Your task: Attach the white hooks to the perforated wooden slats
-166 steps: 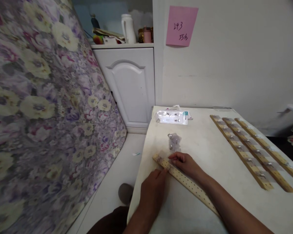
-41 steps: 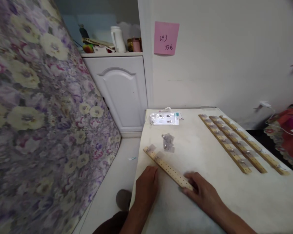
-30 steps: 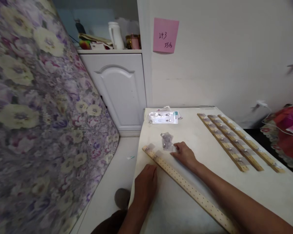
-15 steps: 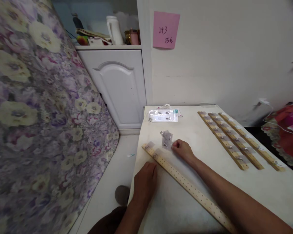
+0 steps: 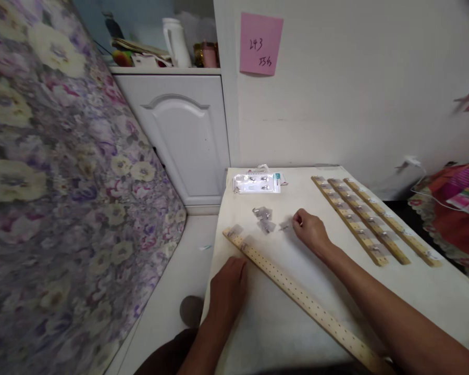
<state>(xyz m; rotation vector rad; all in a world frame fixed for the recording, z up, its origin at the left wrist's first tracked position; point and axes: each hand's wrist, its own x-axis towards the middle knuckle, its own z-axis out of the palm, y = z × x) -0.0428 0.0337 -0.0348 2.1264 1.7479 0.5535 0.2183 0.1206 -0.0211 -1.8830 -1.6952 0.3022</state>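
Note:
A long wooden strip with rows of holes (image 5: 297,294) lies diagonally on the table, two clear plastic pieces with small metal parts at its far end. My left hand (image 5: 230,284) rests closed beside that end; whether its fingers hold anything is hidden. Beyond the strip lies a small group of clear pieces with metal parts (image 5: 263,217). To their right, my right hand (image 5: 309,228) is closed in a pinch, with a separate clear piece (image 5: 285,226) at its fingertips.
Three wooden strips bearing clear pieces (image 5: 352,221) lie at the table's right. A clear blister package (image 5: 256,183) sits at the back edge. Left are a floral curtain (image 5: 70,208) and a white cabinet (image 5: 182,146); a pink note (image 5: 261,44) is on the wall.
My right hand has moved right, and one clear piece now lies apart from the group, beside its fingers. My left hand stays by the strip. The view has shifted slightly.

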